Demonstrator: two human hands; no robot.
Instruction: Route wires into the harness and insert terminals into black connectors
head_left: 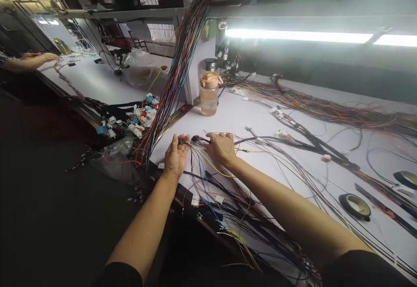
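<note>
Both my hands rest on a white workbench (pixel 234 115) covered in wire harnesses. My left hand (pixel 176 156) pinches a thin bundle of coloured wires (pixel 202 158), yellow, blue and black, near its end. My right hand (pixel 221 147) lies just to the right, its fingers closed on a small dark connector (pixel 197 138) at the same bundle's tip. The wires trail back toward me over the bench's front edge, past white connectors (pixel 195 200).
A thick multicoloured wire bundle (pixel 177 67) hangs from an overhead rack on the left. A pink-lidded water bottle (pixel 209 92) stands behind my hands. Loose connectors (pixel 137 119) are piled at left; tape rolls (pixel 355 205) lie at right. Another person's hand (pixel 39 58) works at a far bench.
</note>
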